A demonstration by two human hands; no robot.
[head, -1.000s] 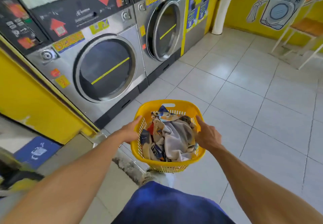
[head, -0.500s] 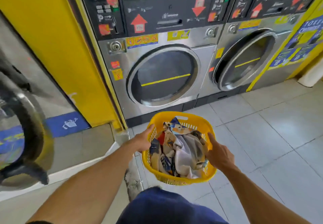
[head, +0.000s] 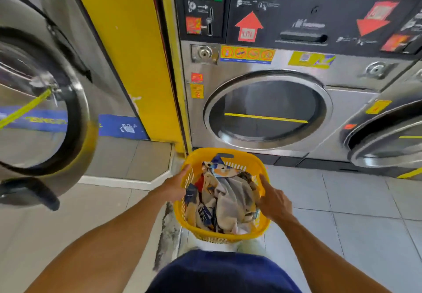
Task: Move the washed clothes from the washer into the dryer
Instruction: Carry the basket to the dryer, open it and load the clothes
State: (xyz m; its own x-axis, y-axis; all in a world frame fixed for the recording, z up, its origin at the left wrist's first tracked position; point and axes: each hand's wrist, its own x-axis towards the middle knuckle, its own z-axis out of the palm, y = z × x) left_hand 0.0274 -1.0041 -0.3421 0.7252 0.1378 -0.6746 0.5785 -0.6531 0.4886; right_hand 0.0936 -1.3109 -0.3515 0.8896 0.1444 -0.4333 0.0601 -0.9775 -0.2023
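Open door blurred, cut off left.

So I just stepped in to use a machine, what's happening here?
A person is holding a yellow basket of clothes with both hands, left hand and right hand gripping opposite rims. They stand facing a steel machine whose round door is shut. Another machine's door hangs open on the left. Nothing is loaded yet.

Closed dryer door blocks drum ahead; open door juts left; right floor free.
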